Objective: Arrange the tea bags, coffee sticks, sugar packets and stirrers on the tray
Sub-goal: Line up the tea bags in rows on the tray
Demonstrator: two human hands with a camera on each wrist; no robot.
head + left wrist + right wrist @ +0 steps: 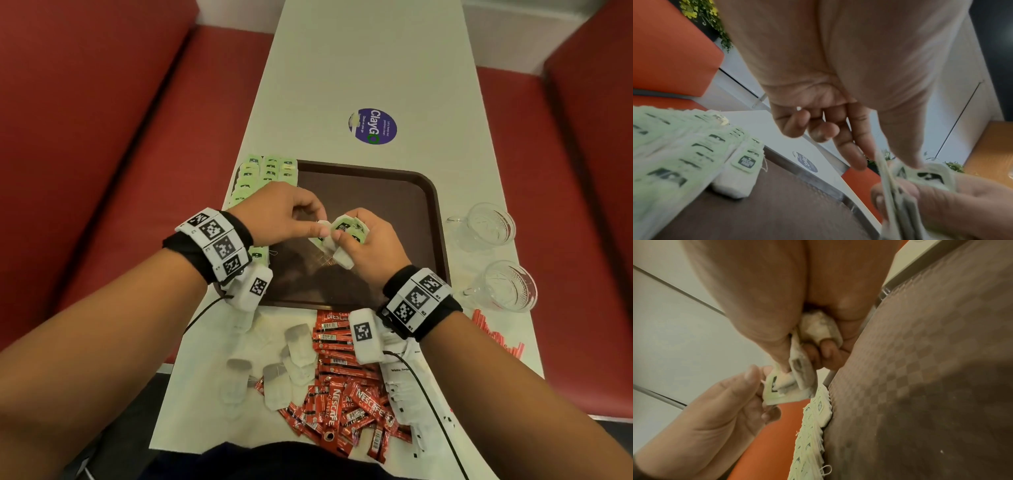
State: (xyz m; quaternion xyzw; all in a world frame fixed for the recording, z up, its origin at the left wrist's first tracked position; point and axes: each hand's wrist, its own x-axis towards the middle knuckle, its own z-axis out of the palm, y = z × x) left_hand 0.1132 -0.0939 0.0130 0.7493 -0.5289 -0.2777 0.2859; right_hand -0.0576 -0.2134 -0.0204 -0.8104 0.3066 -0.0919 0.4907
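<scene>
My right hand (349, 233) grips a small bunch of green-tagged tea bags (346, 228) above the middle of the brown tray (394, 192). My left hand (317, 222) pinches one tea bag (322, 236) at the edge of that bunch. In the right wrist view the left hand's thumb and finger pinch that bag (774, 394) while the right hand's fingers (826, 352) curl round the rest (801, 374). Rows of tea bags (270, 171) lie along the tray's left side. Loose tea bags (294, 356), red coffee sticks (342, 387), white sugar packets (407, 387) and red stirrers (496, 332) lie on the table.
Two glass cups (489, 222) (510, 284) stand right of the tray. A round purple sticker (373, 126) sits on the white table beyond it. Red benches flank the table on both sides. The tray's middle and right are bare.
</scene>
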